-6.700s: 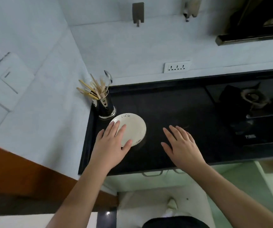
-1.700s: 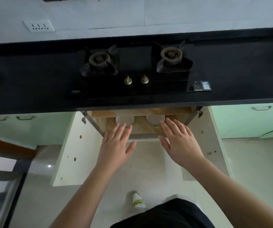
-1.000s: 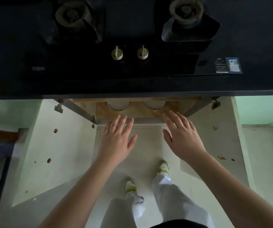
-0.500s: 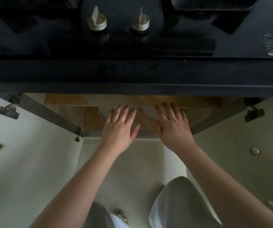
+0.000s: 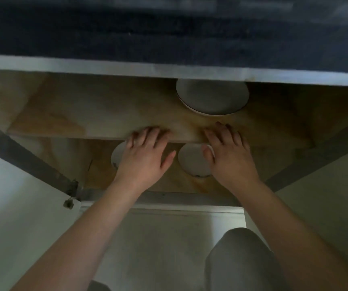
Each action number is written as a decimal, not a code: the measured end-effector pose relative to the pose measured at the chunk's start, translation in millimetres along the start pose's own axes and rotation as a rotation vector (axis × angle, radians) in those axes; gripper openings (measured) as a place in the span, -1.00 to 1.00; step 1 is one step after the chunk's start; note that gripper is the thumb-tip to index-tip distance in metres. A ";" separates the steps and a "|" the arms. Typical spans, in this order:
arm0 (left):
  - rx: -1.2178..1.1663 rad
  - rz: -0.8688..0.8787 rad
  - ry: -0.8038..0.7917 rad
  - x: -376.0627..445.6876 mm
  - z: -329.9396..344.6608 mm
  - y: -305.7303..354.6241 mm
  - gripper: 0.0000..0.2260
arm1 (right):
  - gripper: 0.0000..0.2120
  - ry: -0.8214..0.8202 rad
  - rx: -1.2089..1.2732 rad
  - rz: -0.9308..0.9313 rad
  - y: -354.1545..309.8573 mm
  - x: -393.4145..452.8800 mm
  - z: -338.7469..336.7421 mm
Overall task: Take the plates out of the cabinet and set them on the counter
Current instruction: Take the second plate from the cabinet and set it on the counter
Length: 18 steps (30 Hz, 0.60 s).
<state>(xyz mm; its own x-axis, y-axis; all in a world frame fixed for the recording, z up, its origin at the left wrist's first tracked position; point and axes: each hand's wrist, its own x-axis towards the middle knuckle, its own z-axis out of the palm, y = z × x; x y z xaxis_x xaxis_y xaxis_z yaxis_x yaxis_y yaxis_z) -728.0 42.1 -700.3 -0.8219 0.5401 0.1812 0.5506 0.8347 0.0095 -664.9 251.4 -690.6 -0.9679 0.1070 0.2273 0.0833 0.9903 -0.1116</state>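
Observation:
I look into an open wooden cabinet under the black counter (image 5: 169, 28). A white plate (image 5: 212, 96) lies on the upper shelf (image 5: 89, 114), its far part hidden by the counter's edge. Two more white plates lie on the lower shelf: the left plate (image 5: 117, 155) shows only as a sliver beside my left hand (image 5: 146, 156), and the right plate (image 5: 192, 160) is partly covered by my right hand (image 5: 229, 158). Both hands are flat with fingers apart, fingertips reaching past the upper shelf's front edge. Neither hand grips a plate.
Pale cabinet doors stand swung out at the left (image 5: 15, 202) and right (image 5: 324, 198). A metal hinge (image 5: 71, 193) sits at the left door's joint. My knee in grey trousers (image 5: 240, 259) is low at the right, above the pale floor (image 5: 164, 238).
The view has dropped and come closer to the cabinet, so the upper shelf and its plate now show. Both hands have gone further in, over the lower shelf's plates.

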 end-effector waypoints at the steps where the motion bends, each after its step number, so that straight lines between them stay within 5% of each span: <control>1: 0.006 0.002 0.009 0.9 3.9 -1.3 -0.48 | -0.57 0.009 -0.002 0.003 0.3 0.4 3.6; 18: -0.037 -0.016 0.104 21.5 -6.1 11.3 -0.48 | -0.52 0.122 0.035 0.106 11.5 0.5 1.5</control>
<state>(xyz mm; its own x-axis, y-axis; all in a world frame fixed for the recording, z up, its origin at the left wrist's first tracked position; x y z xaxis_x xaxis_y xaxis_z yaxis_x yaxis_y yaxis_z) -738.6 62.4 -690.4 -0.8122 0.5106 0.2821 0.5438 0.8377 0.0495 -664.8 262.7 -693.2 -0.9182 0.2226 0.3277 0.1727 0.9694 -0.1746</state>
